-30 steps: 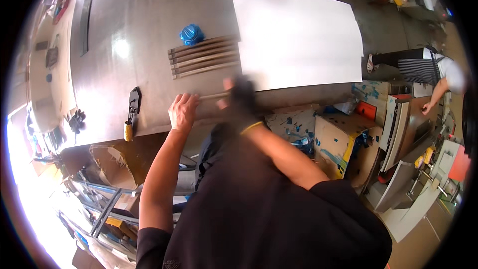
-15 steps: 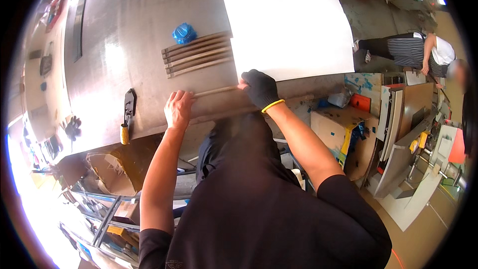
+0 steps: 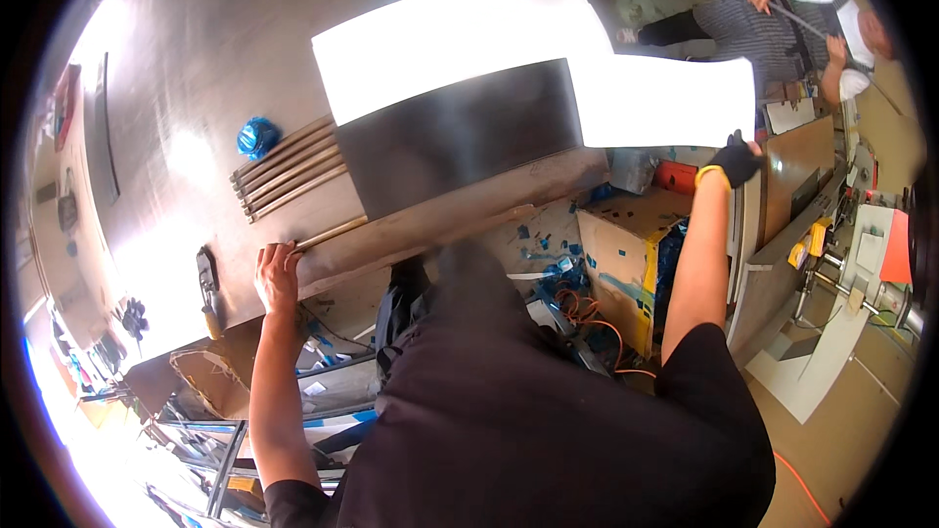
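Head view: the left hand [image 3: 277, 274] is bare, its fingers bent at the near left end of a single rod [image 3: 335, 233] lying along the front edge of the worktop [image 3: 225, 49]. Contact is evident; whether the fingers grip the rod or only press on it cannot be told. The rod's other end reaches the corner of a black sheet [image 3: 460, 142].

The right hand [image 3: 736, 161], in a black glove with a yellow cuff, is far out to the right, closed on the near right corner of a white sheet [image 3: 675, 103], which extends beyond the worktop. A second, back sheet [image 3: 450, 34], also white, adjoins the black sheet's far side.

Several rods [image 3: 293, 179] lie side by side left of the sheets, with a blue bundle [image 3: 258, 138] next to them. A tool [image 3: 207, 284] with a yellow handle rests near the front edge. At upper right, a co-worker [image 3: 773, 29] holds a thin bar.
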Demonstrator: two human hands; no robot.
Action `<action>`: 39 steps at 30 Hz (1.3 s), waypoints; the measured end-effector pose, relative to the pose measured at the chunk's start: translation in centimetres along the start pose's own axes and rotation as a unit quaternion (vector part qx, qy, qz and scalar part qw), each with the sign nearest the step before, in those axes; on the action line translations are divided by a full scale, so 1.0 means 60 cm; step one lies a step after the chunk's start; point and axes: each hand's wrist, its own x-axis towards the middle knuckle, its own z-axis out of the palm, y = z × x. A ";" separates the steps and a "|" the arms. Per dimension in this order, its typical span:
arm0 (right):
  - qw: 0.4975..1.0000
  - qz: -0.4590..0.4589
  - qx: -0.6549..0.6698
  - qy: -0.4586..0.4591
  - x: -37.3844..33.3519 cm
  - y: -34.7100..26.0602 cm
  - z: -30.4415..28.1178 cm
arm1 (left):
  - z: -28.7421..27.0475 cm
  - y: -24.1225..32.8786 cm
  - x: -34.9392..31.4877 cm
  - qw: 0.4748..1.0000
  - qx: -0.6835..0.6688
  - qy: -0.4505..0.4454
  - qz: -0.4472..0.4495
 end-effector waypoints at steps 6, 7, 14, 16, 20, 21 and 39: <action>0.932 -0.203 0.023 -0.300 -0.366 -0.267 0.055 | -0.007 0.002 0.018 1.000 0.021 -0.017 -0.001; 0.922 -0.265 -0.020 -0.282 -0.385 -0.292 0.062 | -0.009 0.002 0.013 1.000 0.020 -0.015 -0.003; 0.960 -0.069 -0.125 -0.241 -0.123 -0.028 0.061 | -0.004 0.001 0.017 1.000 -0.011 0.010 0.001; 0.978 -0.052 -0.144 -0.140 -0.012 0.011 -0.011 | 0.002 -0.002 0.010 0.999 -0.027 0.027 -0.007; 0.990 -0.092 -0.092 -0.047 -0.026 -0.014 -0.119 | 0.030 -0.031 -0.036 0.997 -0.038 0.055 -0.045; 0.989 -0.123 -0.060 -0.064 -0.076 -0.070 -0.118 | 0.018 -0.022 -0.044 0.996 0.045 -0.022 -0.078; 0.308 -0.442 0.152 -0.828 -2.126 -1.065 -0.219 | -0.162 -0.224 -0.796 0.744 -0.333 0.042 -0.577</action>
